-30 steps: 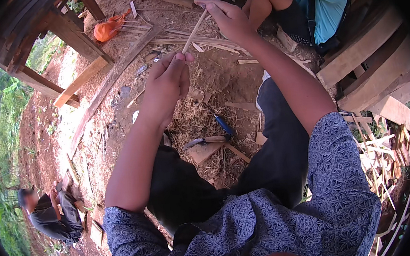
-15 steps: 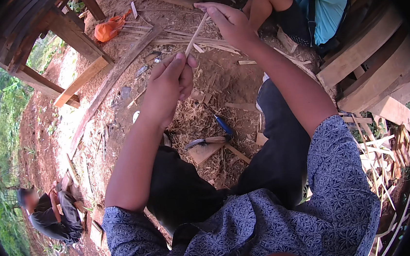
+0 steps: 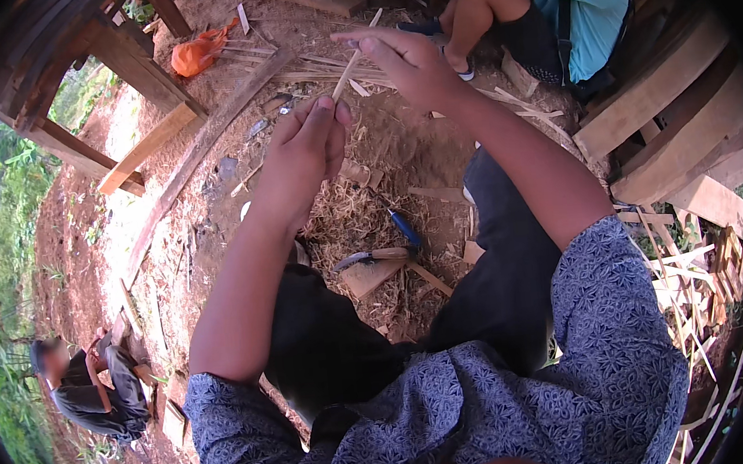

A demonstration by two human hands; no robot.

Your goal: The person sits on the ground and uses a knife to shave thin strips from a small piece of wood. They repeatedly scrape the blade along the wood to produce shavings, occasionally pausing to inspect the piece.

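My left hand [image 3: 307, 154] is closed around the lower end of a thin, pale wooden stick [image 3: 345, 78], held up in front of me and slanting up to the right. My right hand [image 3: 410, 62] is at the stick's upper part, which passes between its thumb and nearly straight fingers. The stick's tip pokes out above that hand. Below, between my legs, a blue-handled tool [image 3: 404, 227] lies on a heap of wood shavings [image 3: 348, 212]. Near it a curved dark blade [image 3: 356, 258] rests across a small wooden block [image 3: 371, 276].
A person in a light blue shirt [image 3: 595, 9] sits at the far right, and another person [image 3: 98, 388] sits at the left. Split strips [image 3: 693, 270] pile up at the right by stacked planks [image 3: 691, 142]. An orange bag [image 3: 197, 53] and a long board [image 3: 197, 159] lie far left.
My right hand has slid down along the stick, toward my left hand, so more of the tip shows above it. My left hand has barely moved.
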